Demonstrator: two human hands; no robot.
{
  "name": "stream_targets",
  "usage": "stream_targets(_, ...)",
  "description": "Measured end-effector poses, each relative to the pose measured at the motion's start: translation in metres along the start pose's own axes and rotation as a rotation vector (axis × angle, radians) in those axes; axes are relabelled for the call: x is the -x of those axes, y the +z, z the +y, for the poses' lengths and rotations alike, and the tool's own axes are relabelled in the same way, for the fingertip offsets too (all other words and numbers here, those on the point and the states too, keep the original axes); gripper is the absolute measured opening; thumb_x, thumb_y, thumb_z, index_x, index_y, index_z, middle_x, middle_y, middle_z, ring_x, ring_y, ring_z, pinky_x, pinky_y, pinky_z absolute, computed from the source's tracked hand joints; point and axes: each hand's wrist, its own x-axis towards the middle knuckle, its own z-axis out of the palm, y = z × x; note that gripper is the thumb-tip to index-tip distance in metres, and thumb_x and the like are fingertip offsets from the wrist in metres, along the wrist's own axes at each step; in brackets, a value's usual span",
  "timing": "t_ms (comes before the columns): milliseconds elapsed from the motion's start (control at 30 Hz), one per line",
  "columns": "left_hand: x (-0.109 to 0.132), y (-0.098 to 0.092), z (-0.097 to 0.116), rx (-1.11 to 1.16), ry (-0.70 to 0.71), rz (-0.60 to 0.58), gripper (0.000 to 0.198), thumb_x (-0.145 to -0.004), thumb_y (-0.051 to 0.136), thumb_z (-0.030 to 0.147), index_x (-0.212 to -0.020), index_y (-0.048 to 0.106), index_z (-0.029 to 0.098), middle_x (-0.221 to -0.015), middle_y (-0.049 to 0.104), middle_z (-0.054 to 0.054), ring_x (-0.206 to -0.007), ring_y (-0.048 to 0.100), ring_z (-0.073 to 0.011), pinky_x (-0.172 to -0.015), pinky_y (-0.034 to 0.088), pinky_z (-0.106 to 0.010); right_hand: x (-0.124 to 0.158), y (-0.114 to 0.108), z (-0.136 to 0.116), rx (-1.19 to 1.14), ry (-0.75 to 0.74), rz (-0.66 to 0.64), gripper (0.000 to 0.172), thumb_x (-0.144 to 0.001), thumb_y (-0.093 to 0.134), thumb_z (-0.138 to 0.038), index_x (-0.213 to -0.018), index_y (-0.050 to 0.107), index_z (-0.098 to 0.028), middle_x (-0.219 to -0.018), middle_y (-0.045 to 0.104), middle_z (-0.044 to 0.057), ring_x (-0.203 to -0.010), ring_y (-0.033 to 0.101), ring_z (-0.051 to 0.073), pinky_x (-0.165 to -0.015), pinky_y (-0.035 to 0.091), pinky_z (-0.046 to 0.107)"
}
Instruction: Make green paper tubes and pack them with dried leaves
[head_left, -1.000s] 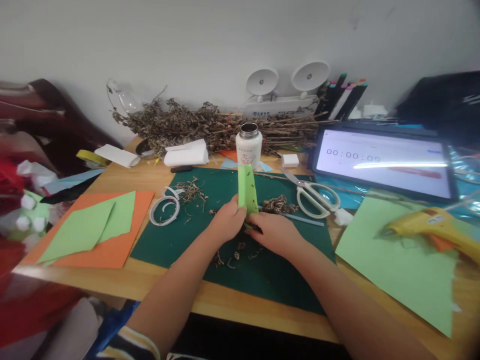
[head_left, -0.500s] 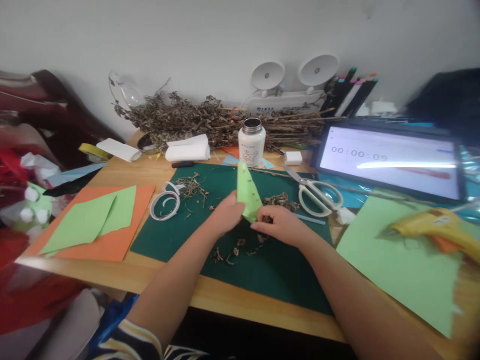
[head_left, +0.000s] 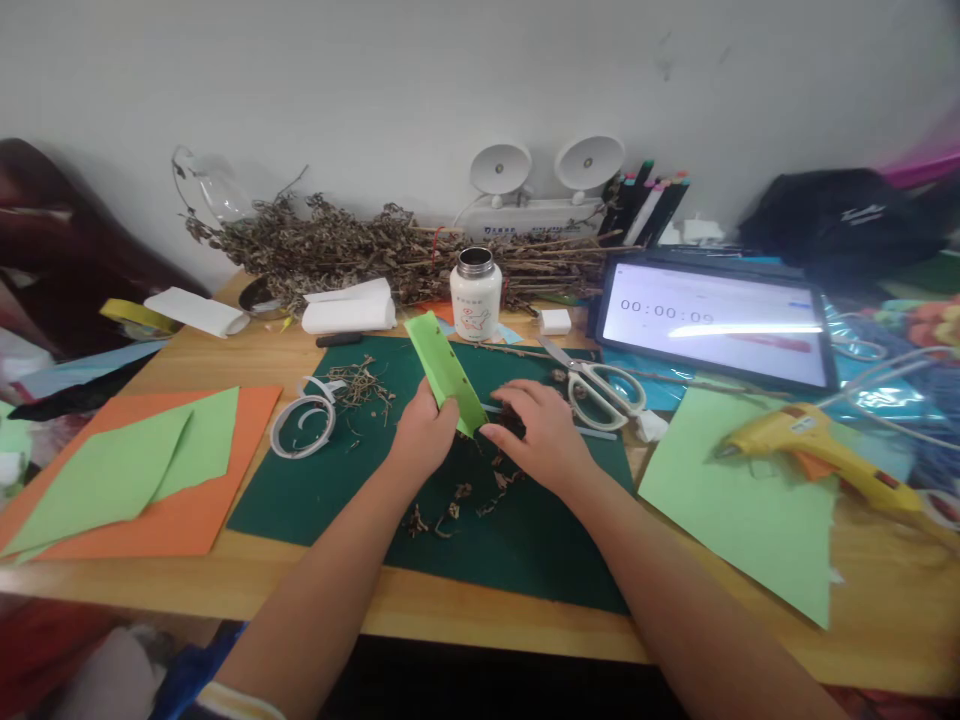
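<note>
We've got the strip in the left hand: fingers narrow, pinching its lower half, thumb on the near side. Strip is green, folded lengthwise, dark specks along one face. It tilts: top end leans up and away past the left fingers, low end drops into the gap between the two hands.

Right hand: fingers curved, thumb apart from them, thumb tip just beside the strip's low end. Dark dried bits sit under those fingers; we can't tell if they're gripped.

Around the fingers:
- mat, dark green, under both hands, on the wood surface
- crumbs on the mat, nearer us than the fingers, between the forearms
- bottle, upright, mouth uncovered, beyond the strip
- scissors just right of the right fingers, handles toward us; stick near them
- stems left of the left fingers, ring further left
- orange sheet well left, green sheets on top
- glue gun well right, on a pale sheet
- tablet beyond the right fingers, off right, reading 00:00:09
- dried plants behind the bottle, along the wall
</note>
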Motion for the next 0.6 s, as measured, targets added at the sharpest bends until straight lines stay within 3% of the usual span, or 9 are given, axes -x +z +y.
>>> stream_targets(100,0.005,0.005,0.002,0.061,0.011,-0.063,0.021,-0.07,0.048,0.019,-0.089,0.055,0.02,-0.072,0.062,-0.002,-0.065,0.057,-0.0192,-0.06,0.045,-0.031,-0.002,0.001,-0.002,0.007,0.003,-0.121,0.019,-0.081,0.047,-0.032,-0.082,0.06,-0.017,-0.089,0.06,0.007,-0.087,0.052,0.021,-0.078,0.037,0.032)
stream_targets(233,0.007,0.007,0.005,0.239,-0.06,-0.123,0.02,-0.069,0.049,0.021,-0.089,0.052,0.019,-0.061,0.057,0.001,-0.054,0.053,-0.0149,-0.049,0.043,-0.026,-0.005,-0.001,0.001,-0.008,0.011,-0.174,0.02,-0.08,0.044,-0.023,-0.063,0.052,-0.017,-0.068,0.056,0.002,-0.069,0.051,0.014,-0.063,0.036,0.022)
stream_targets(400,0.009,0.006,0.012,0.378,-0.187,-0.199,0.015,-0.069,0.048,0.02,-0.085,0.048,0.019,-0.048,0.046,0.007,-0.035,0.039,-0.0077,-0.035,0.032,-0.02,-0.002,-0.003,0.0,0.011,0.045,-0.184,0.018,-0.079,0.039,-0.018,-0.066,0.052,-0.018,-0.069,0.058,0.002,-0.066,0.053,0.013,-0.057,0.033,0.021)
stream_targets(600,0.016,0.011,0.016,0.49,-0.295,-0.209,0.008,-0.066,0.051,0.019,-0.067,0.042,0.018,-0.037,0.037,0.01,-0.029,0.035,-0.0056,-0.029,0.026,-0.016,-0.001,-0.001,-0.006,0.062,0.111,-0.145,0.025,-0.079,0.034,-0.016,-0.088,0.057,-0.015,-0.084,0.064,0.009,-0.074,0.058,0.02,-0.061,0.035,0.027)
